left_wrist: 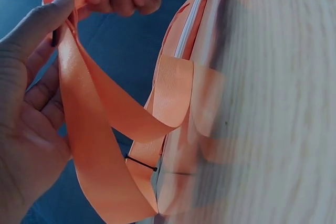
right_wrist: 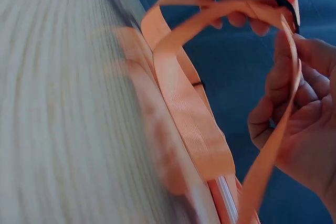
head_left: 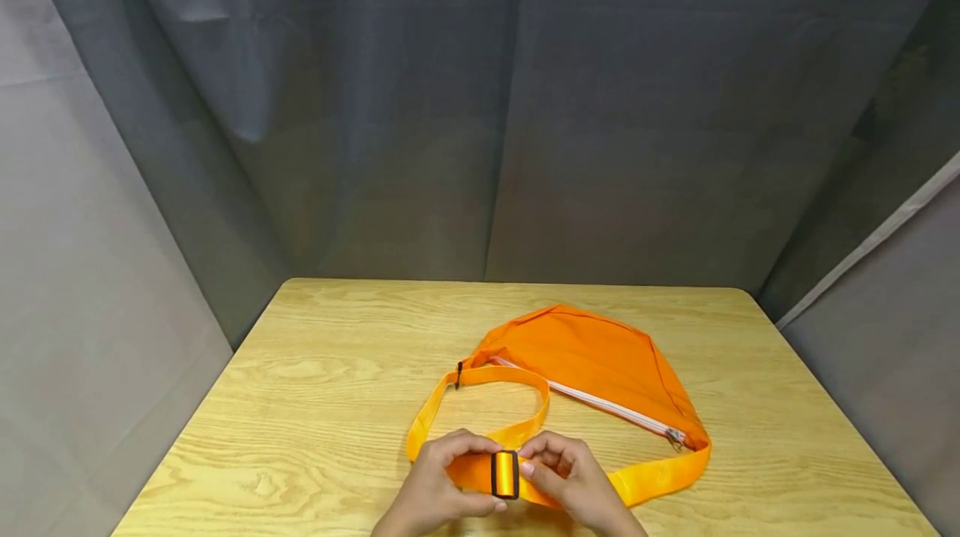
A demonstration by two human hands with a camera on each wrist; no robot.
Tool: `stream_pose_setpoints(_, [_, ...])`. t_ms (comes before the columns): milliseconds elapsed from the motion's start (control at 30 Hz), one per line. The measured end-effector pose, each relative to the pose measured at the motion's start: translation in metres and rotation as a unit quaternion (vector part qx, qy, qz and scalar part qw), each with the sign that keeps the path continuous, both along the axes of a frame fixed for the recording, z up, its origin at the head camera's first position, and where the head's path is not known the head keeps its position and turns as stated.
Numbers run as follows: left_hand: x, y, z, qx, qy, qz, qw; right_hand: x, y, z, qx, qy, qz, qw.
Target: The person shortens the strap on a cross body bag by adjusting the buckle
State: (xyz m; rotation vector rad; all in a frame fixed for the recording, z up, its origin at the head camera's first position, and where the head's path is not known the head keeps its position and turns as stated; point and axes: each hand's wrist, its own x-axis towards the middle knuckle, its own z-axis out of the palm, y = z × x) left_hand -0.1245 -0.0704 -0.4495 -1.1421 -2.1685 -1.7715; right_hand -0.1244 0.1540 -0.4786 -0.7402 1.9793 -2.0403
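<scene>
An orange waist bag with a white zipper lies on the table, its yellow-orange strap looping toward the front edge. Both hands hold that strap near the table's front. My left hand pinches the black slide buckle between thumb and fingers, with strap webbing threaded through it. Close on the buckle's right side, my right hand pinches the strap between thumb and forefinger. In the left wrist view, a wide strap loop hangs down from the left fingers.
The pale wood-grain table has rounded far corners. Dark grey curtains hang behind it, with lighter panels at the sides. A small black ring joins the strap to the bag's left end.
</scene>
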Motion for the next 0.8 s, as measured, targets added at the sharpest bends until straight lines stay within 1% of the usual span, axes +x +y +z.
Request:
stream_pose_setpoints(100, [-0.002, -0.001, 0.002, -0.010, 0.012, 0.014, 0.9998, -0.003, 0.011, 0.000, 0.042, -0.003, -0.006, 0.9991])
stream_pose_setpoints(200, [-0.003, -0.003, 0.003, -0.013, 0.015, 0.024, 0.9995, -0.006, 0.020, 0.000, 0.067, 0.003, -0.005, 0.9978])
stream_pose_setpoints(267, [-0.004, -0.004, 0.002, -0.012, 0.019, 0.028, 0.9994, -0.006, 0.022, -0.001, 0.064, 0.004, -0.012, 0.9979])
stream_pose_setpoints(333, [-0.004, -0.005, 0.002, -0.009, 0.024, 0.027, 0.9993, -0.006, 0.020, -0.002, 0.049, 0.003, -0.013, 0.9987])
stream_pose_setpoints(467, [-0.005, -0.003, 0.002, -0.009, 0.006, 0.022, 0.9997, -0.006, 0.014, -0.002, 0.010, -0.009, -0.012, 0.9998])
stream_pose_setpoints(533, [-0.006, -0.001, 0.002, -0.010, 0.001, 0.015, 0.9998, -0.006, 0.009, -0.002, -0.007, -0.014, -0.005, 0.9999])
stream_pose_setpoints(667, [-0.005, 0.002, 0.002, -0.011, -0.006, -0.002, 0.9999, -0.007, 0.002, -0.002, -0.038, -0.020, 0.027, 0.9987])
stream_pose_setpoints(733, [-0.005, 0.002, 0.001, -0.009, -0.003, -0.006, 0.9999, -0.008, 0.001, -0.002, -0.032, -0.019, 0.033, 0.9988])
stream_pose_setpoints(800, [-0.005, 0.002, 0.001, -0.006, -0.004, 0.000, 1.0000, -0.009, 0.003, -0.001, -0.009, -0.016, 0.025, 0.9995])
